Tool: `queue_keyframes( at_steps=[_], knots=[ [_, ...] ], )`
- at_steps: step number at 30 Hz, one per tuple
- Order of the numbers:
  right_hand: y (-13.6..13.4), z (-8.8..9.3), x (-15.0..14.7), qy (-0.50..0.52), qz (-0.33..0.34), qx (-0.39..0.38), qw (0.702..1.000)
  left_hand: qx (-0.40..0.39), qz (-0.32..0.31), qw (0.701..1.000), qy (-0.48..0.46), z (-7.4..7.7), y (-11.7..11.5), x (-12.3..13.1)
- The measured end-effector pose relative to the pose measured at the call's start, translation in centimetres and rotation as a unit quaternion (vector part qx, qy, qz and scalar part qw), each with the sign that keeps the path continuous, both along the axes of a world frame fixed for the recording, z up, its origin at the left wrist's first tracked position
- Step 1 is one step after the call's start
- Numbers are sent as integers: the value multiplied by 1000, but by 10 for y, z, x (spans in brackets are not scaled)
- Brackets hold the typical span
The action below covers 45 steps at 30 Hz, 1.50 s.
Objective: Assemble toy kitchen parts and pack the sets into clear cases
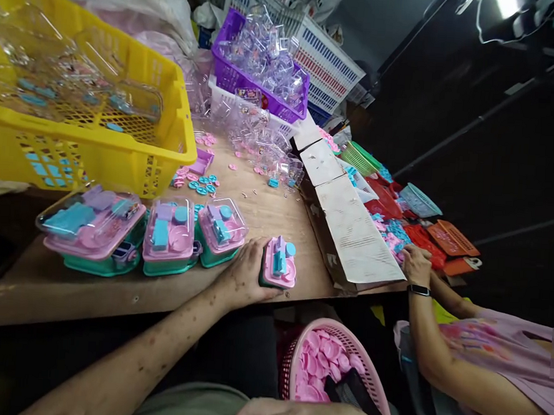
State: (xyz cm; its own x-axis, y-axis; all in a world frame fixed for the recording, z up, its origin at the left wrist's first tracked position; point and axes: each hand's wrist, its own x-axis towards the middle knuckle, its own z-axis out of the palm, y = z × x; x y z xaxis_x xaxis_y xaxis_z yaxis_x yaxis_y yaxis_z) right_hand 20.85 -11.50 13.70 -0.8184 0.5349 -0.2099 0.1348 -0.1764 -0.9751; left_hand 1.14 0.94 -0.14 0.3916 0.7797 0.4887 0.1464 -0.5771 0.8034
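My left hand (247,273) is wrapped round the near left side of a small toy case (279,263), which stands by the table's front edge. Pink, blue and purple pieces sit on the case's pink top. To the left, three toy cases with clear lids are lined up: a small one (222,229), a middle one (169,235) and a larger one (95,227). Their bases are green. My right hand (257,414) is low at the bottom edge, over my lap, partly cut off; its fingers are hidden.
A yellow crate (121,141) with clear covers stands at left. Behind are a purple basket (233,73) of clear parts and loose wheels (206,184). A cardboard divider (351,224) runs along the right. Below is a pink basket (374,370); a co-worker's hand (417,265) is beyond.
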Motion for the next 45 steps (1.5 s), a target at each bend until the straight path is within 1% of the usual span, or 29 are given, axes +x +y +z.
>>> queue_keyframes(
  at_steps=[2, 4, 6, 7, 9, 11, 13, 15, 16, 17, 18, 19, 20, 21, 23, 25, 30, 37, 45],
  knots=[
    [49, 36, 36, -7, -20, 25, 999, 2, 4, 1000, -9, -2, 0, 1],
    [92, 62, 70, -10, -41, 47, 998, 6, 5, 1000, -12, -5, 0, 2],
    [121, 76, 94, -20, -62, 73, 995, 6, 6, 1000, -9, -7, -1, 3],
    [128, 78, 101, -28, -73, 87, 993, 5, 6, 1000, -7, -8, -1, 4],
    [126, 77, 103, -49, -94, 116, 988, -5, 10, 1000, -3, -10, -1, 5],
    [108, 70, 90, -77, -116, 144, 980, -18, 18, 1000, 1, -11, -1, 5],
    [82, 61, 63, -105, -132, 164, 972, -27, 21, 999, 6, -12, -1, 6],
    [60, 51, 28, -140, -174, 214, 951, -27, 15, 1000, 7, -12, -1, 6],
    [54, 47, 10, -162, -210, 263, 928, -25, 13, 1000, 5, -13, -1, 6],
    [53, 42, -7, -199, -278, 368, 865, -23, 13, 1000, 2, -13, -1, 7],
    [56, 38, -21, -235, -306, 461, 799, -20, 12, 1000, -1, -13, -1, 8],
    [63, 33, -33, -267, -296, 525, 752, -18, 14, 1000, -6, -13, -1, 9],
    [72, 29, -40, -292, -276, 573, 714, -16, 17, 1000, -10, -13, -1, 10],
    [81, 24, -44, -313, -244, 600, 694, -15, 21, 1000, -13, -14, -1, 11],
    [96, 17, -44, -343, -202, 624, 673, -12, 28, 999, -18, -14, -1, 13],
    [103, 12, -40, -359, -187, 630, 662, -14, 30, 999, -20, -13, -2, 14],
    [96, 7, -38, -385, -163, 617, 666, -27, 16, 999, -29, -7, -3, 12],
    [97, 7, -48, -413, -152, 635, 635, -56, 2, 997, -47, -8, -1, 12],
    [100, 11, -48, -441, -135, 614, 641, -67, 2, 997, -46, -7, -1, 11]
  ],
)
